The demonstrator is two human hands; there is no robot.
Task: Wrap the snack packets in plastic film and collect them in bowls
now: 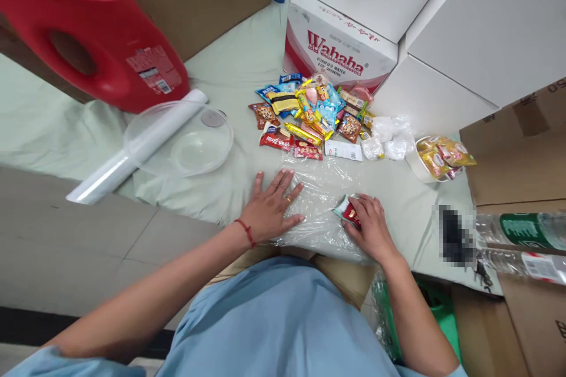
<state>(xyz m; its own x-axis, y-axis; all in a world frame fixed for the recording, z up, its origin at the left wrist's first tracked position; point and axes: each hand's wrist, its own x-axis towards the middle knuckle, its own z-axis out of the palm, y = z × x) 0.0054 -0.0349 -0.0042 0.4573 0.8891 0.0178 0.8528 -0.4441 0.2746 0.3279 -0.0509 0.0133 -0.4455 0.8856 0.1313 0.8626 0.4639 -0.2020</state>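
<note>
A crinkled sheet of clear plastic wrap (319, 221) lies flat at the table's front edge. Fingers spread, my left hand (269, 209) rests on the left side of this sheet, with nothing in its grasp. On the sheet's right side, my right hand (370, 227) has its fingers closed over a small red and pale green snack packet (346, 208), partly hidden by them. Just beyond the wrap sits a heap of colourful wrapped snacks (309, 109), with a white packet (343, 150) at its near edge.
To the left, a roll of plastic film (104, 179) lies under a clear round lid (225, 144), near a large red jug (110, 41). A Wahaha box (340, 50) stands behind the snacks. Right are white wrapped bundles (389, 132), a white tub (418, 162) of packets and plastic bottles (522, 262).
</note>
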